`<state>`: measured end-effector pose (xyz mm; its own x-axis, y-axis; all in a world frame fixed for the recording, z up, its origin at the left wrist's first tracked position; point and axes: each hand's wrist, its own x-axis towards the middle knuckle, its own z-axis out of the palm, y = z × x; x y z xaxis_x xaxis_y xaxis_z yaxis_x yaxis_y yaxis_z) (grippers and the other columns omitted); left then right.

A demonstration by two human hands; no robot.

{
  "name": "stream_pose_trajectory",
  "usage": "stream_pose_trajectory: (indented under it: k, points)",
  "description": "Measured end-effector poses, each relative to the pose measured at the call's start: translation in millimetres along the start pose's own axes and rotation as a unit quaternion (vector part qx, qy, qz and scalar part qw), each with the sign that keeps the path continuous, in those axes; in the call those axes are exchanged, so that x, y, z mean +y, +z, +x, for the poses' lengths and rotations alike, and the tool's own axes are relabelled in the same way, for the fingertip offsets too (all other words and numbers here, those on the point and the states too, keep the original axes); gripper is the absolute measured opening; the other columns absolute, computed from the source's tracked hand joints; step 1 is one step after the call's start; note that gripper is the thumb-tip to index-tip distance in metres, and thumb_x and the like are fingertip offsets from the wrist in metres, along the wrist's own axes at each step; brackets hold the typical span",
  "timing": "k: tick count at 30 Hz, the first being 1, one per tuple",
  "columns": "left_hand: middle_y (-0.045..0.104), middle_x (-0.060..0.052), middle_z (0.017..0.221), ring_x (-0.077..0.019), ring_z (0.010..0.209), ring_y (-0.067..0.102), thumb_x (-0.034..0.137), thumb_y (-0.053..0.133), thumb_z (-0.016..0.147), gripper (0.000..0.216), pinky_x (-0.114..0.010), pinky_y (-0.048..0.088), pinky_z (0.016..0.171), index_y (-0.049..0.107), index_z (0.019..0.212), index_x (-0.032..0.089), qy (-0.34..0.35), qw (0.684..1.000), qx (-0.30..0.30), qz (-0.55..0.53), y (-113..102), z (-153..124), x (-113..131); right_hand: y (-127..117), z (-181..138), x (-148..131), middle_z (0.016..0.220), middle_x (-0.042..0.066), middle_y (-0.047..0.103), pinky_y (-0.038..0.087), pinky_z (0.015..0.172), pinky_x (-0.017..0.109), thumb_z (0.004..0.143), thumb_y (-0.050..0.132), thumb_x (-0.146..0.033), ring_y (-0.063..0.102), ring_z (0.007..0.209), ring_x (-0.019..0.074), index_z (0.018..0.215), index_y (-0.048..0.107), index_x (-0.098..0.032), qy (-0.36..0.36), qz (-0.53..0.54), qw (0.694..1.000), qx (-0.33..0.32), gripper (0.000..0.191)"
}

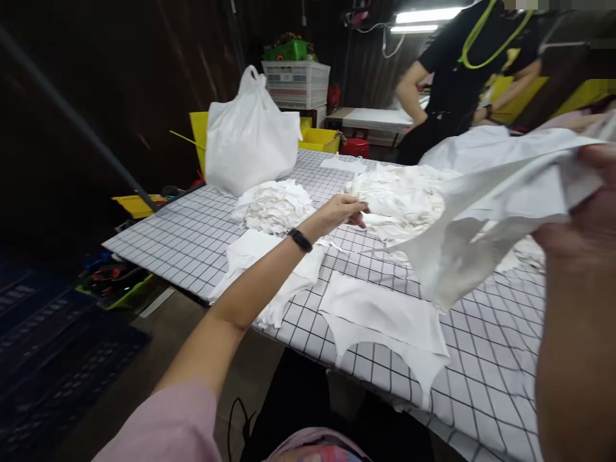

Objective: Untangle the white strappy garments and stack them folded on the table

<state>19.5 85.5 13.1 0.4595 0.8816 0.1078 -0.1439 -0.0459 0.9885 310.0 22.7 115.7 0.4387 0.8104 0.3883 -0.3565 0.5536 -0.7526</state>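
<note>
My left hand reaches out over the checked table, fingers pinched at the edge of a heap of white cloth pieces. A black band sits on that wrist. My right hand, close to the camera at the right edge, is closed on a white cloth piece that hangs stretched above the table. A flat white cut piece lies below it near the front edge.
A second heap of white pieces, a folded stack and a full white plastic bag stand at the left. A person in black works at the far side. Crates and yellow bins stand behind.
</note>
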Motion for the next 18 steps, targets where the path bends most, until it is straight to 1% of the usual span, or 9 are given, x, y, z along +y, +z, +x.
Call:
stream_pose_trajectory:
  k: [2, 6, 8, 10, 12, 14, 16, 17, 18]
  points:
    - [0.067, -0.001, 0.063, -0.0143, 0.064, 0.071, 0.027, 0.07, 0.093, 0.018, -0.03, 0.052, 0.074, 0.071, 0.084, 0.011, -0.01, 0.999, 0.017, -0.028, -1, -3, -4, -5, -5, -1, 0.077, 0.0, 0.066, 0.06, 0.081, 0.023, 0.087, 0.049, -0.002, 0.069, 0.079, 0.0113, 0.069, 0.064, -0.02, 0.034, 0.009, 0.999, 0.011, 0.029]
    - [0.069, -0.003, 0.067, -0.0162, 0.07, 0.071, 0.029, 0.07, 0.091, 0.017, -0.031, 0.05, 0.076, 0.072, 0.087, 0.013, -0.054, 0.997, 0.03, -0.039, 1, -5, -21, -18, -17, 7, 0.076, 0.0, 0.069, 0.061, 0.074, 0.023, 0.085, 0.056, -0.006, 0.067, 0.071, 0.0117, 0.076, 0.068, -0.016, 0.144, 0.004, 0.987, 0.065, 0.018]
    - [0.07, -0.006, 0.07, -0.0165, 0.073, 0.069, 0.03, 0.069, 0.09, 0.017, -0.031, 0.048, 0.077, 0.071, 0.087, 0.013, -0.086, 0.995, 0.059, 0.004, 5, -7, -33, -26, -25, 15, 0.079, 0.0, 0.072, 0.061, 0.076, 0.022, 0.085, 0.061, -0.01, 0.069, 0.074, 0.0118, 0.079, 0.07, -0.017, 0.18, -0.001, 0.982, 0.06, 0.013]
    - [0.072, -0.008, 0.081, -0.0181, 0.082, 0.067, 0.027, 0.07, 0.087, 0.014, -0.031, 0.047, 0.078, 0.071, 0.092, 0.014, -0.098, 0.987, 0.099, 0.086, 14, -10, -43, -34, -31, 25, 0.082, -0.001, 0.074, 0.062, 0.079, 0.023, 0.083, 0.067, -0.013, 0.072, 0.081, 0.013, 0.079, 0.07, -0.02, 0.197, -0.006, 0.98, 0.036, 0.009]
    - [0.073, -0.01, 0.103, -0.0218, 0.1, 0.066, 0.019, 0.072, 0.08, 0.024, -0.032, 0.047, 0.083, 0.07, 0.104, 0.017, -0.072, 0.972, 0.132, 0.183, 26, -17, -50, -41, -35, 34, 0.085, -0.001, 0.075, 0.064, 0.081, 0.026, 0.081, 0.072, -0.016, 0.073, 0.09, 0.0162, 0.079, 0.07, -0.022, 0.207, -0.009, 0.978, 0.015, 0.007]
    - [0.069, -0.009, 0.122, -0.024, 0.116, 0.061, 0.014, 0.072, 0.075, 0.039, -0.033, 0.047, 0.091, 0.068, 0.112, 0.021, -0.002, 0.957, 0.141, 0.253, 43, -25, -52, -46, -39, 42, 0.087, 0.001, 0.076, 0.066, 0.083, 0.03, 0.078, 0.076, -0.02, 0.074, 0.096, 0.0204, 0.081, 0.071, -0.023, 0.217, -0.012, 0.976, -0.003, 0.006]
    - [0.069, -0.007, 0.12, -0.0221, 0.113, 0.061, 0.018, 0.071, 0.079, 0.028, -0.033, 0.046, 0.094, 0.068, 0.106, 0.022, 0.078, 0.951, 0.126, 0.272, 64, -35, -49, -47, -43, 49, 0.09, 0.002, 0.077, 0.066, 0.086, 0.032, 0.076, 0.079, -0.022, 0.074, 0.102, 0.0227, 0.084, 0.073, -0.023, 0.224, -0.012, 0.974, -0.022, 0.01]
    - [0.071, -0.005, 0.111, -0.0204, 0.104, 0.063, 0.024, 0.069, 0.084, 0.015, -0.032, 0.047, 0.091, 0.068, 0.099, 0.022, 0.106, 0.952, 0.112, 0.263, 75, -40, -46, -48, -45, 51, 0.092, 0.003, 0.077, 0.066, 0.088, 0.032, 0.075, 0.08, -0.022, 0.074, 0.104, 0.0232, 0.085, 0.073, -0.023, 0.227, -0.011, 0.973, -0.029, 0.012]
    - [0.071, -0.004, 0.099, -0.0188, 0.094, 0.064, 0.032, 0.066, 0.089, 0.011, -0.031, 0.048, 0.086, 0.068, 0.091, 0.021, 0.117, 0.957, 0.096, 0.247, 86, -45, -44, -48, -48, 54, 0.093, 0.003, 0.078, 0.066, 0.089, 0.032, 0.075, 0.081, -0.023, 0.073, 0.105, 0.0234, 0.085, 0.073, -0.023, 0.229, -0.011, 0.973, -0.036, 0.013]
